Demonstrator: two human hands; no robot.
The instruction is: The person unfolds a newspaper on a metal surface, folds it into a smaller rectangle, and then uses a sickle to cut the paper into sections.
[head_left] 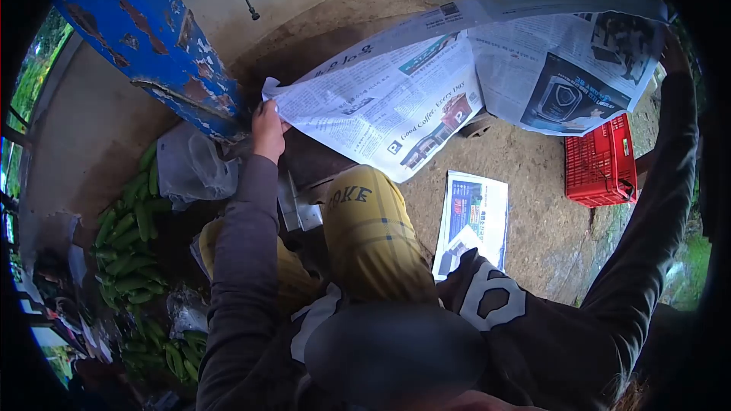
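Note:
A large newspaper sheet (pixel 381 99) is spread wide in the air above my knees, creased near its middle. My left hand (pixel 269 129) pinches its left corner. The sheet's far right end reaches my outstretched right arm; my right hand (pixel 670 49) is at that edge, dark and mostly hidden, so its fingers do not show clearly. Below the sheet, a folded newspaper (pixel 476 213) lies on the ground to the right of my knee.
Green bananas or similar long green produce (pixel 131 240) lie at the left, beside a clear plastic bag (pixel 194 167). A peeling blue post (pixel 152 38) slants down at the upper left. A red crate (pixel 599 164) stands at the right.

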